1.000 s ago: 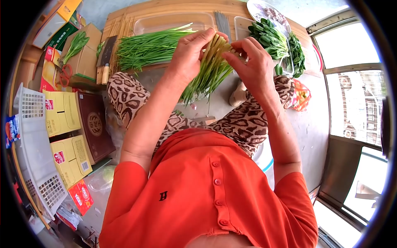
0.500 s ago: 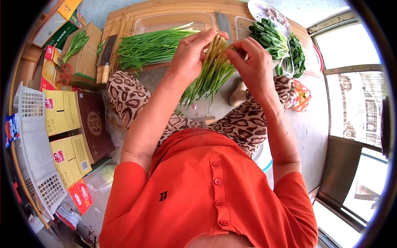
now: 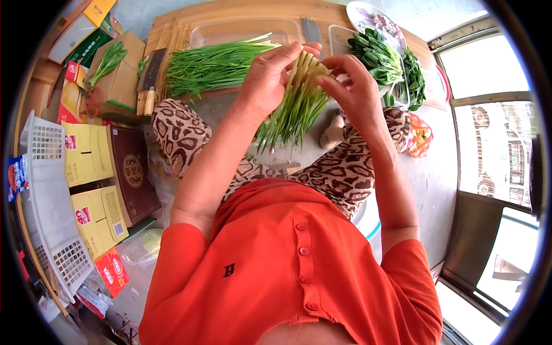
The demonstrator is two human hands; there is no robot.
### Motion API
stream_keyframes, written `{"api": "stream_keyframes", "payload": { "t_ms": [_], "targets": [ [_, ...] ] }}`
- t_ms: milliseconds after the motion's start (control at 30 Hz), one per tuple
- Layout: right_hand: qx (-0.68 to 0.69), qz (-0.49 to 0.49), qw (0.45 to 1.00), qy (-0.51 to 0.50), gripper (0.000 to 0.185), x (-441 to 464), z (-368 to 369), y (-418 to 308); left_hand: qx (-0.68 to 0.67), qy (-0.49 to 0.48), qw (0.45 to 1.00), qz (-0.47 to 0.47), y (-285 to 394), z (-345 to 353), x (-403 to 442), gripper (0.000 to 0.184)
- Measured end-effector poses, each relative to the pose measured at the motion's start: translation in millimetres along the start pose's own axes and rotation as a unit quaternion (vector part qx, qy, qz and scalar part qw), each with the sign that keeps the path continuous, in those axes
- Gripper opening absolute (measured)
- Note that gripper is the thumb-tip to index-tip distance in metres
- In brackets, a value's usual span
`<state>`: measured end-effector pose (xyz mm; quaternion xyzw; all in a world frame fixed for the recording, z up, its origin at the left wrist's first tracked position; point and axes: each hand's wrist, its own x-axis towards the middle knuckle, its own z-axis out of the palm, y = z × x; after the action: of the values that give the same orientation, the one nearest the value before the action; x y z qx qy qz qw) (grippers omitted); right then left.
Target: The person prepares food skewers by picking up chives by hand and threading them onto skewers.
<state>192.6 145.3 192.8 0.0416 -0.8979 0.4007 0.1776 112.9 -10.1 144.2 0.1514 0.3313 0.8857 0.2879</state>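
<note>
A bunch of garlic chives [image 3: 296,103] is gripped in my left hand [image 3: 265,80], pale stem ends up and green leaves hanging down over my lap. My right hand [image 3: 357,86] is beside the stems, with its thumb and curled index finger apart; nothing shows between them. Behind my left hand, a larger pile of garlic chives [image 3: 210,66] lies across a clear plastic tray [image 3: 247,27] on the wooden table [image 3: 195,12]. Leafy greens [image 3: 376,54] are beyond my right hand, in another clear container.
A cleaver [image 3: 152,75] and thin bamboo sticks [image 3: 168,43] lie at the table's left. Metal skewers [image 3: 311,29] and a plate [image 3: 357,10] with pale pieces are farther right. Boxes [image 3: 95,215], red scissors [image 3: 94,102] and a white basket [image 3: 43,190] stand left; a window is right.
My right hand has drawn slightly away from the stems, its thumb and index finger moving apart. My left hand keeps hold of the bunch. The view has shifted slightly.
</note>
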Motion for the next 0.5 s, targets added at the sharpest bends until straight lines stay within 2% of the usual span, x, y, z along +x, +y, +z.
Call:
{"api": "stream_keyframes", "payload": {
  "t_ms": [67,167,233,333,500],
  "targets": [
    [-0.038,-0.017,0.999,0.011,0.030,-8,-5,6,-0.011,0.007,1.000,0.012,6,-8,3,0.028],
    [-0.037,0.032,0.998,-0.042,0.023,-20,-17,16,0.011,-0.001,1.000,0.027,10,-17,6,0.030],
    [0.041,0.136,0.988,-0.056,0.014,-25,-23,15,0.039,-0.051,0.998,0.016,13,-21,6,0.029],
    [0.109,0.125,0.985,-0.048,0.010,-29,-25,20,0.121,-0.105,0.987,0.001,15,-25,9,0.028],
    [0.116,0.153,0.978,-0.078,0.010,-29,-35,7,0.203,-0.108,0.972,-0.055,22,-17,9,0.024]
  ]
}}
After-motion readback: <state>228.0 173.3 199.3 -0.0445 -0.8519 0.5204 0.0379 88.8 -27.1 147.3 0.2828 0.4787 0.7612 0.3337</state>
